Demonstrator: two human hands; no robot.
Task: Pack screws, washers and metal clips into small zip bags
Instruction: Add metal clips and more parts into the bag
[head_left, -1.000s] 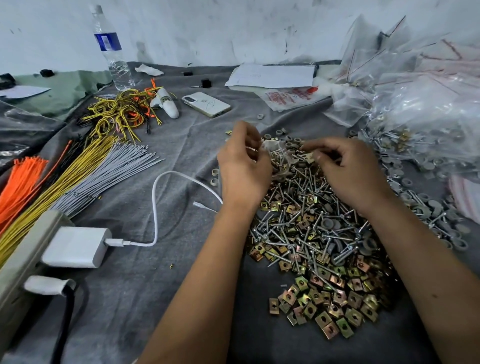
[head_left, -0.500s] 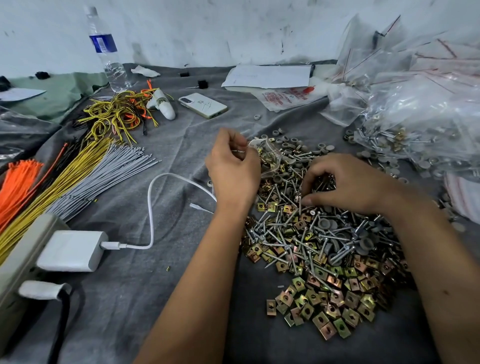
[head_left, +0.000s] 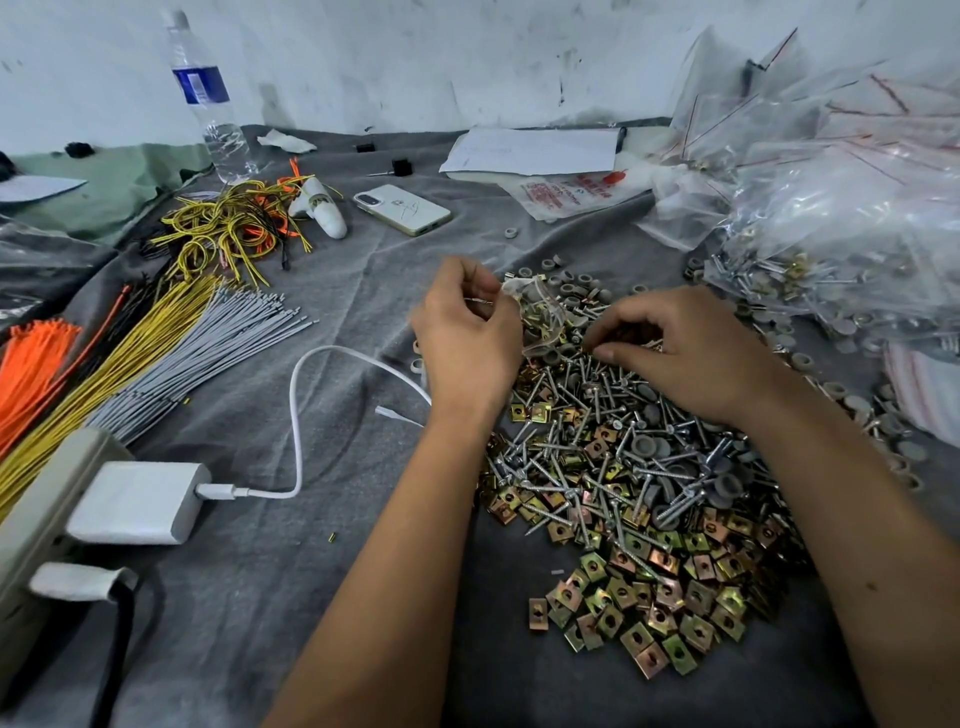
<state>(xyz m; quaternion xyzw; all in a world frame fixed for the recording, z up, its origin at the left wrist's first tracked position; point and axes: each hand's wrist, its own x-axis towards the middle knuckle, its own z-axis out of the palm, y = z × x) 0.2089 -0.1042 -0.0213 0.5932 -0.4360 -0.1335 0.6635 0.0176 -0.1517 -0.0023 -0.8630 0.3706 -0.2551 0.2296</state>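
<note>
Left hand (head_left: 467, 338) raised over the far left edge of the hardware pile, fingers curled, pinching the mouth of a small clear zip bag (head_left: 537, 317). The bag hangs to the right of the hand; brass-coloured pieces show through it, count not readable. Bag outline partly lost against the clutter behind.

Right hand (head_left: 685, 353) palm-down on the far part of the pile, fingers curled into the screws (head_left: 582, 467). Fingertips buried under the hand; cannot tell whether anything is pinched.

Pile on grey cloth (head_left: 260, 597): screws and grey washers (head_left: 644, 446) in the middle, square metal clips (head_left: 644, 623) spread along the near edge. Both forearms cover parts of the pile.

Far right: heap of filled bags (head_left: 841, 228), cut off by the frame edge, contents blurred. Left: bundles of grey, yellow and orange wire (head_left: 171, 348), orange ones cut off at the frame edge. White charger (head_left: 137, 501) near left, cable looping toward the left wrist. Phone (head_left: 402, 209) and water bottle (head_left: 208, 104) far.
</note>
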